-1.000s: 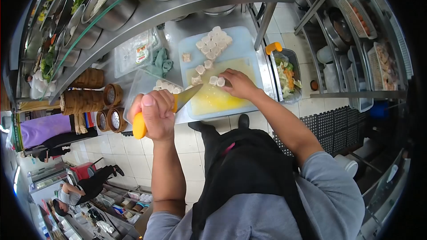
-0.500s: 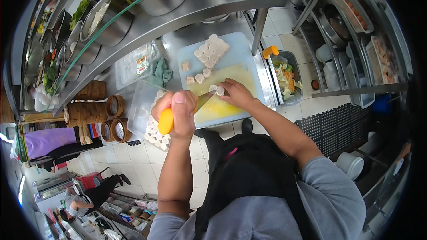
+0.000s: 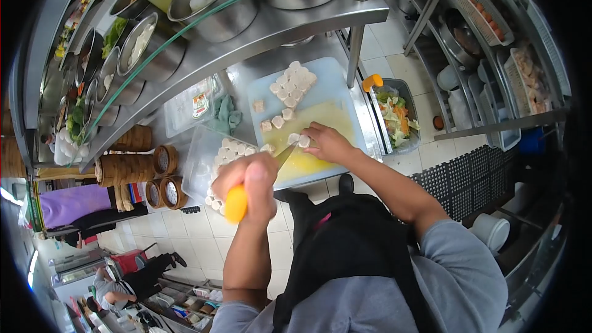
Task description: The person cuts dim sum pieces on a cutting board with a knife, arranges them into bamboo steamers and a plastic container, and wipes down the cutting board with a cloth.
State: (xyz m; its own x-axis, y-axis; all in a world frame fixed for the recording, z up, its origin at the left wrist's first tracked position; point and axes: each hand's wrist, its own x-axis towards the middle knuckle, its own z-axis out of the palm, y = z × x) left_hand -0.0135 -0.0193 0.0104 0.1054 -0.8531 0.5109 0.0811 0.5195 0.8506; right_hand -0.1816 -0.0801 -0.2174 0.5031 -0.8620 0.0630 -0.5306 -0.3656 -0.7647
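Note:
My left hand [image 3: 254, 179] is closed round the yellow handle of a knife [image 3: 235, 205]. Its blade points away from me, with the tip at two small white food blocks on the cutting board [image 3: 260, 83]. My right hand [image 3: 331, 145] steadies the nearer white block [image 3: 304, 141] with its fingertips, right beside the blade tip. Farther up the board lie a cluster of similar blocks [image 3: 295, 81] and several loose ones [image 3: 278, 122]. What the blocks are made of I cannot make out. Under my left hand, a clear plastic tub [image 3: 196, 148] holds more blocks.
A green cloth [image 3: 227, 114] and a lidded clear container [image 3: 197, 105] lie left of the board. A steel shelf [image 3: 296, 28] with metal bowls overhangs the far side. At right stands a bin [image 3: 398, 111] of vegetable scraps. Bamboo steamers [image 3: 126, 168] sit at left; another person is beyond.
My left hand has drawn back toward my body with the knife, whose tip stays by the blocks. My right hand keeps its hold. The whole view has shifted slightly.

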